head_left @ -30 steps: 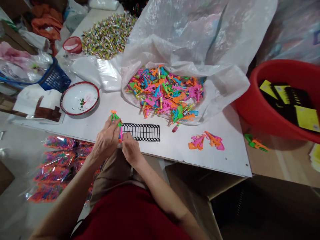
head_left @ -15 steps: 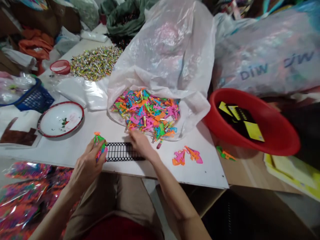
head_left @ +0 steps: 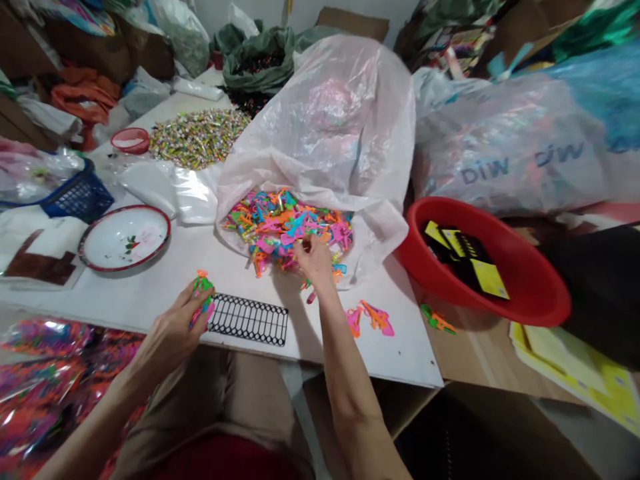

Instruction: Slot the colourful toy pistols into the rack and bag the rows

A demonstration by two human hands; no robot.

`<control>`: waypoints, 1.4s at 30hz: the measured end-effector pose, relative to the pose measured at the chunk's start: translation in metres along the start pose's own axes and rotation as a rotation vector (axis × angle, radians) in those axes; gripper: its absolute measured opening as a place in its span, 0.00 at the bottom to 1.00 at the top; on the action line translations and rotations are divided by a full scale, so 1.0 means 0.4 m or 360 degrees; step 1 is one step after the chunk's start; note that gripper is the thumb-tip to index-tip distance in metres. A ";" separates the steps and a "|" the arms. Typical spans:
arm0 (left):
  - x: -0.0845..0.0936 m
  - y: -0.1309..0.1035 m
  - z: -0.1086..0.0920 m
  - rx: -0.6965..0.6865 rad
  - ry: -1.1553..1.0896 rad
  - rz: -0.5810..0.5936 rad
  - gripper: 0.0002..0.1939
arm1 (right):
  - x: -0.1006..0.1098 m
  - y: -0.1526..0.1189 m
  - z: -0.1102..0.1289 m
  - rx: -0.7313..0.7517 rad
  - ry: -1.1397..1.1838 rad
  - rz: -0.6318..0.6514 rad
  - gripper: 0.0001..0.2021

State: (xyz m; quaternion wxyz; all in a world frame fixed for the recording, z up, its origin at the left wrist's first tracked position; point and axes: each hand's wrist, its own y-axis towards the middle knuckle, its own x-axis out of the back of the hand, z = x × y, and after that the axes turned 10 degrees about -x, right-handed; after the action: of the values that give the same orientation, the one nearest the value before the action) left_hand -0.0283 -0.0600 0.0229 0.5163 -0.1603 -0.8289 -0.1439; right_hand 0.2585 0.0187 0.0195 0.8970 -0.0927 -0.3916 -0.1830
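My left hand (head_left: 175, 327) is closed around small green, orange and pink plastic pieces (head_left: 203, 288) at the left end of a black rack (head_left: 250, 319). The rack lies near the table's front edge, its open grid showing. My right hand (head_left: 315, 259) reaches to the front of a colourful pile of plastic pieces (head_left: 280, 223) in the mouth of a large translucent bag (head_left: 345, 127). Its fingers are bent at the pile, and what they hold, if anything, is too small to tell. A few orange and pink pieces (head_left: 377, 318) lie right of the rack.
A white enamel plate (head_left: 117, 240) sits at the left beside a blue basket (head_left: 83, 193). Behind is a heap of small yellowish pieces (head_left: 200, 137). At the right stands a red basin (head_left: 530, 267) holding yellow and black cards. Filled packets (head_left: 45, 380) lie below left.
My right hand has moved from the rack's right part up and right to the pile, uncovering the rack's right end. My left hand stays at the rack's left end. The view has shifted slightly.
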 end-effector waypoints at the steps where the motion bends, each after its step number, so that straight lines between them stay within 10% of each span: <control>1: 0.006 -0.001 -0.006 -0.0013 -0.0002 0.0026 0.24 | -0.022 -0.039 0.001 0.0065 0.0233 0.0101 0.10; 6: 0.025 0.006 -0.028 0.0008 0.0013 0.0099 0.25 | -0.236 -0.235 0.031 0.0128 0.0976 0.0764 0.09; 11: 0.027 0.004 -0.028 -0.0050 0.0022 0.0064 0.24 | -0.331 -0.250 0.037 0.0211 0.0836 0.0839 0.10; 20: 0.047 -0.015 -0.028 -0.0185 -0.0048 0.0025 0.27 | -0.277 -0.228 0.111 0.0675 -0.0283 0.0845 0.11; 28: 0.050 -0.015 -0.031 -0.0224 0.0062 0.0165 0.24 | -0.224 -0.193 0.093 0.0754 -0.0243 0.0981 0.09; 35: 0.050 -0.009 -0.047 -0.0137 0.0073 0.0132 0.25 | -0.127 -0.020 0.119 0.0909 -0.0729 0.0519 0.15; 42: 0.037 -0.002 -0.052 -0.0048 0.0050 0.0088 0.25 | -0.077 -0.183 -0.033 0.1272 -0.0786 0.0640 0.17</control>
State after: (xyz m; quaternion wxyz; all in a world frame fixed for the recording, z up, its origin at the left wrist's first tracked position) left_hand -0.0177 -0.0673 0.0450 0.5305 -0.1887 -0.8137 -0.1444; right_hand 0.2187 -0.0443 -0.0103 0.7605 0.1436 -0.6057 0.1848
